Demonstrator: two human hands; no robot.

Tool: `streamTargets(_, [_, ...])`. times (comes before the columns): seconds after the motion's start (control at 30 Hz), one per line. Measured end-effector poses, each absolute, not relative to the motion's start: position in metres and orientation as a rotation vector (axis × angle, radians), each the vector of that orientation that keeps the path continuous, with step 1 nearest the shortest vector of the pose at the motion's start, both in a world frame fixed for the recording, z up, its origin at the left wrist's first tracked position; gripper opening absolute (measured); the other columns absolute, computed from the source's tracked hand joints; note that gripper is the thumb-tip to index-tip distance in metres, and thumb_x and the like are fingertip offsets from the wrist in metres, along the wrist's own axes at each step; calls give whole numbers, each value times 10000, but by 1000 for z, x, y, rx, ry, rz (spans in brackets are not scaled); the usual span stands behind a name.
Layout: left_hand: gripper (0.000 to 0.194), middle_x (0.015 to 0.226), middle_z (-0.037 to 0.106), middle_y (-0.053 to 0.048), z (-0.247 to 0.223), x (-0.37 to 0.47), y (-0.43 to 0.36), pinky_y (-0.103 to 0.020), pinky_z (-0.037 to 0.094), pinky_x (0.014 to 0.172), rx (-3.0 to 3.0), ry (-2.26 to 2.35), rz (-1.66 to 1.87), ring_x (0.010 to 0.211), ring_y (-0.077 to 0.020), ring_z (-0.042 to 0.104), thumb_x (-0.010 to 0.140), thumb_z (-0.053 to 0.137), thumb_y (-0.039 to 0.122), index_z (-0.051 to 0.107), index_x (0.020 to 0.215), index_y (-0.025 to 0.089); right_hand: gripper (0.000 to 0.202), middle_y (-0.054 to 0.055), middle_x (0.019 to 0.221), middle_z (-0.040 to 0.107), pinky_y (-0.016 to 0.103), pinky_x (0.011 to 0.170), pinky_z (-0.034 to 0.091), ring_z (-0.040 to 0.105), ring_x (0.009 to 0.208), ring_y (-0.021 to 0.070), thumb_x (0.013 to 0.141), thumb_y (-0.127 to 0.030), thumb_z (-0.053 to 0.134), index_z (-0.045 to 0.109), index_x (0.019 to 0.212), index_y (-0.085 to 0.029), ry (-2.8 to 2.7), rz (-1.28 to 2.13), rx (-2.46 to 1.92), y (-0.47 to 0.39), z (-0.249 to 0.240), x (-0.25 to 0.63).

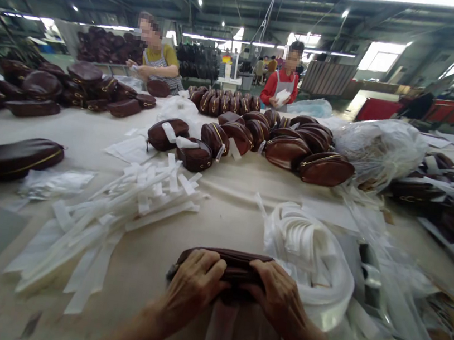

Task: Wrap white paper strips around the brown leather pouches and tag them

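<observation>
At the near edge of the table, a dark brown leather bag (235, 258) is gripped from both sides. My left hand (199, 276) closes over its left part, fingers curled on the top edge and thumb pointing inward. On the other side my right hand (275, 289) pinches the right part the same way. Between the thumbs the bag looks dark, and its underside is hidden. Below it lies a pale translucent strip (219, 332). Just right of my right hand sits a coil of white plastic strip (304, 248).
Left of my hands lies a loose heap of white strips (119, 217). Brown bags (289, 150) stand in rows further back, with more piled (83, 82) at the left. A clear plastic bundle (379, 149) is at the right. Two people (161, 62) work across the table (221, 208).
</observation>
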State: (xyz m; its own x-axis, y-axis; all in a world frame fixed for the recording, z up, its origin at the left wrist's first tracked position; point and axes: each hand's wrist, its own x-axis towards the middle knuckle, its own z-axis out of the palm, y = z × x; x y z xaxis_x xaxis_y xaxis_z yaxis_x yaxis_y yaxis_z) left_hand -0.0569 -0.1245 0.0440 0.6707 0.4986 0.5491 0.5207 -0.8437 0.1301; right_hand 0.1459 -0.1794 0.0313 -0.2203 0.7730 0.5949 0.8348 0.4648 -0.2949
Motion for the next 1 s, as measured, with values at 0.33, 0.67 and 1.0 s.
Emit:
streamTargets(0.33, [268, 947, 542, -86, 41, -64, -101, -361, 449, 699, -2906, -856, -800, 802, -220, 499, 939, 392, 404, 520, 885, 175, 401, 112, 949, 594, 398, 748, 494, 579, 866, 238, 938, -410, 409, 504, 1228, -151, -1924, -277, -1566, -179, 32, 135])
streamTargets(0.67, [180, 806, 552, -46, 54, -53, -102, -358, 425, 663, -3025, -950, -574, 720, -222, 499, 892, 520, 337, 508, 925, 161, 259, 65, 862, 644, 338, 712, 470, 587, 762, 190, 957, -327, 395, 548, 1089, -165, -1966, -8, -1385, -167, 29, 133])
streamTargets(1.0, [393, 810, 557, -36, 39, -44, -108, -333, 414, 625, -2911, -807, -599, 696, -189, 524, 868, 518, 467, 477, 1021, 107, 278, 48, 902, 649, 227, 706, 531, 649, 807, 155, 935, -356, 407, 652, 948, -226, -2112, 681, -1317, -125, 64, 156])
